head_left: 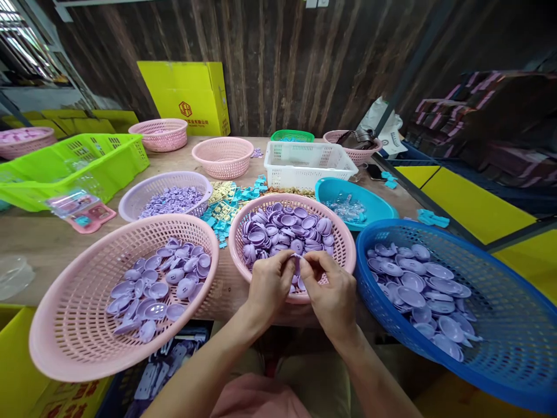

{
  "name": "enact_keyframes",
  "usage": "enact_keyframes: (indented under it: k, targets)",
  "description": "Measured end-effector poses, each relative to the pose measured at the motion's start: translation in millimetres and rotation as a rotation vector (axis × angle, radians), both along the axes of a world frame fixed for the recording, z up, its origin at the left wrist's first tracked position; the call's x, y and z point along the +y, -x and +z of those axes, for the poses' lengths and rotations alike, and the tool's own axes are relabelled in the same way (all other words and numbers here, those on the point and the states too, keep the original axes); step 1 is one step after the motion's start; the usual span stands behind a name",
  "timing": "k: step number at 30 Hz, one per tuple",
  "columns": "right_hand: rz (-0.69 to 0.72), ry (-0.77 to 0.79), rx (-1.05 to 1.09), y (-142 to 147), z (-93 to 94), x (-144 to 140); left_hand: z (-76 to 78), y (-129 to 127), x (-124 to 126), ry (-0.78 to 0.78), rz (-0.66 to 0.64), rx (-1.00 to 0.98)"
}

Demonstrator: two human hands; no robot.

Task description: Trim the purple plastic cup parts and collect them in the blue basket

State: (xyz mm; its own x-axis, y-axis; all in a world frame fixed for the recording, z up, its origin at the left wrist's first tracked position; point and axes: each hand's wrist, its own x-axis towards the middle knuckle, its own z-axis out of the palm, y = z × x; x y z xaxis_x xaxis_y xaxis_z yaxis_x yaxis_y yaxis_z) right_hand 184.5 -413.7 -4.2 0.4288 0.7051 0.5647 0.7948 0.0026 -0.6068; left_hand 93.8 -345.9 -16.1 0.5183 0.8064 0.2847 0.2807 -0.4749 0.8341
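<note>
My left hand (268, 283) and my right hand (331, 290) meet over the near rim of a pink basket (343, 247) full of purple round caps (285, 227). Both pinch one small purple cap (296, 264) between their fingertips. To the left, a large pink basket (65, 325) holds several purple caps (161, 284). To the right, a blue basket (513, 325) holds more purple caps (424, 290).
On the wooden table lie a lilac basket of small purple pieces (172, 200), loose teal and yellow parts (228, 203), a teal bowl (369, 200), a white crate (307, 162), pink baskets (223, 155), a green crate (78, 165) and a yellow box (187, 96).
</note>
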Motion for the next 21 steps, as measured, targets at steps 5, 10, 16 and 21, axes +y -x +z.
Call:
enact_keyframes:
  k: [5, 10, 16, 21]
  targets:
    - [-0.012, 0.013, -0.026, 0, -2.0, -1, 2.9, 0, -1, -0.058, 0.007, 0.047]
    - [-0.036, 0.029, -0.027, 0, -1.7, -1, 1.9, 1, -1, -0.139, 0.02, 0.117]
    - [-0.061, 0.02, -0.145, 3, 1.4, 0, -7.1, 1, -2, -0.335, 0.032, 0.208]
    - [-0.049, 0.008, -0.175, 4, 2.9, 0, -10.3, 2, -6, -0.424, 0.057, 0.232]
